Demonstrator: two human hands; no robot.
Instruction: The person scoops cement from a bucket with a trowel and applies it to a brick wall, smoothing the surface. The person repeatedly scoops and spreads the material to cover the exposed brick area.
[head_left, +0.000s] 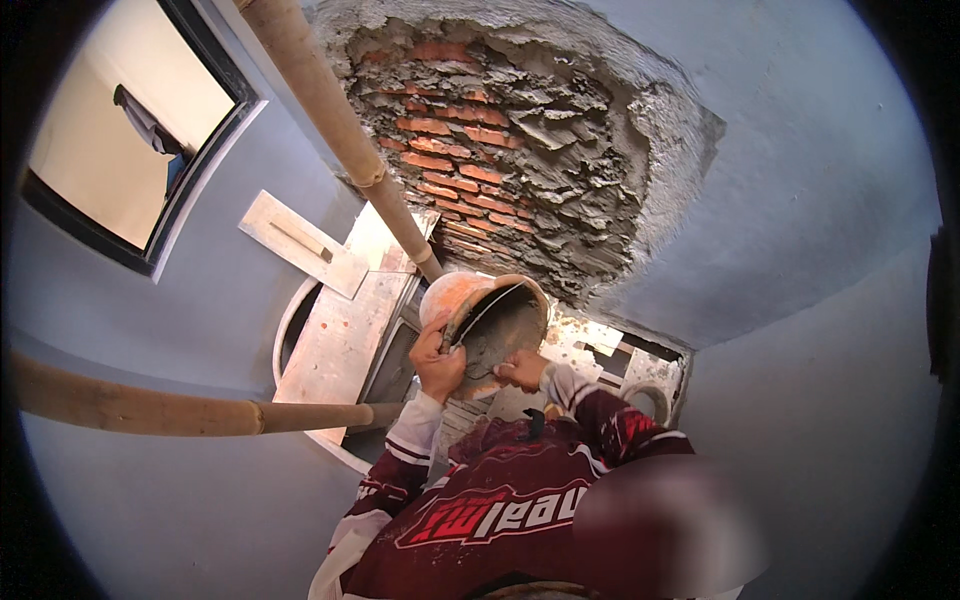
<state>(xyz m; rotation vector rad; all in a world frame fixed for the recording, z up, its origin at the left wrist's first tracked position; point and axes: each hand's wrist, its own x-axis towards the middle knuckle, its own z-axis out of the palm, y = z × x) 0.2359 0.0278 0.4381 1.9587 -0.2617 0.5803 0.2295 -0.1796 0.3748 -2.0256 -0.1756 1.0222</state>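
Observation:
An orange, mortar-smeared bucket [450,294] is tilted in front of my chest with its mouth toward me. Wet grey mortar [508,328] coats its inside. My left hand [438,362] grips the bucket's rim on the left side, thumb over the edge. At the lower right of the mouth is my right hand [520,370], its fingers curled closed; what they hold, if anything, is hidden. Beyond the bucket, a patch of bare red brick [470,170] shows in the wall, with rough grey mortar [580,150] spread over its right part.
One bamboo pole [340,120] slants down from the top, and another [190,400] comes in from the left. A wooden float [300,243] lies on planks [330,350] to the left. A dark-framed window [195,200] is in the blue-grey wall [230,290]. Boards [575,350] lie beyond my right hand.

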